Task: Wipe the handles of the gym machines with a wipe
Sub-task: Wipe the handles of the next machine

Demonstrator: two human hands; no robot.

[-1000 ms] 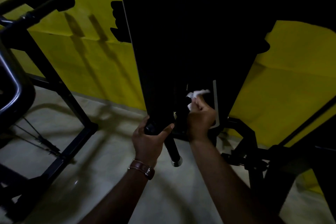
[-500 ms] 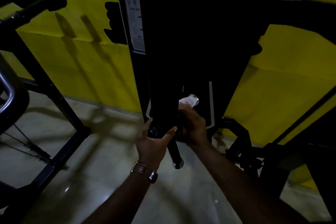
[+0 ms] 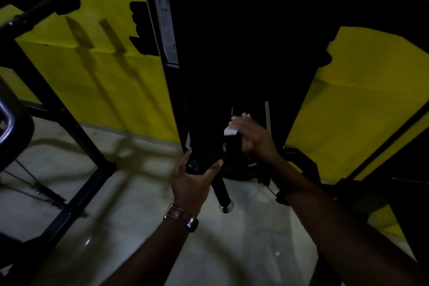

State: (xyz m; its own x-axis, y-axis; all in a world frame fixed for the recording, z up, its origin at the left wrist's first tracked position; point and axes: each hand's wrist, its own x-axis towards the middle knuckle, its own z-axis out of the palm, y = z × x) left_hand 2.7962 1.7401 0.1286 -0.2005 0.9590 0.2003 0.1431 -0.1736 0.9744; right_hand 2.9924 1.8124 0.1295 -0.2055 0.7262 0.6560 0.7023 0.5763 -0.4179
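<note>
The left hand (image 3: 193,177) grips the black round machine handle (image 3: 209,169) near its chrome-capped end; the right hand (image 3: 255,139) presses a crumpled white wipe (image 3: 232,130) against the dark bar just above, fingers curled round it

Head-worn view, steeply downward, close.

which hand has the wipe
The right hand presses the white wipe against the dark machine; the left hand, with the brown watch strap, only grips the black handle.
</note>
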